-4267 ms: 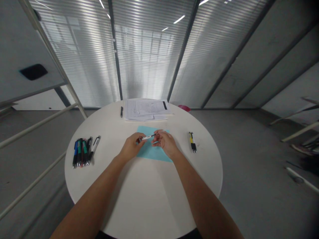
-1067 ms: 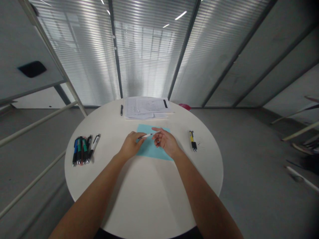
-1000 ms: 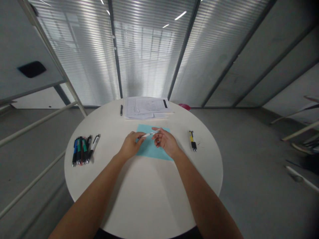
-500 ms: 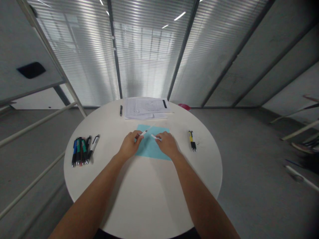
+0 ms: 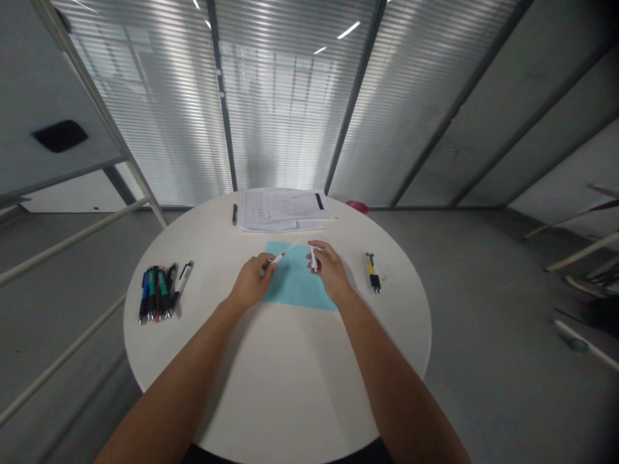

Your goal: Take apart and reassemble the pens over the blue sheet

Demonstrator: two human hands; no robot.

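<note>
My left hand [image 5: 254, 278] is closed around the white pen section [image 5: 278, 258], from which a thin pale refill [image 5: 292, 246] sticks out up and to the right. In my right hand [image 5: 329, 270] is a white pen barrel [image 5: 314, 259], gripped between the fingers and standing nearly upright in the view. The two parts are apart, with a short gap between them. Both hands are over a light blue sheet [image 5: 294, 290] on the round white table [image 5: 285, 380].
On the left lies a group of several pens [image 5: 157, 293] in blue, green, black and white. Yellow-and-black pens [image 5: 373, 274] lie to the right. Printed papers [image 5: 285, 209] sit at the far edge, beside a dark pen [image 5: 235, 214]. A white metal frame [image 5: 72, 238] stands left of the table.
My right hand has turned, swinging the white barrel from a slant to nearly upright and slightly right. The left hand and its pen section have stayed about where they were.
</note>
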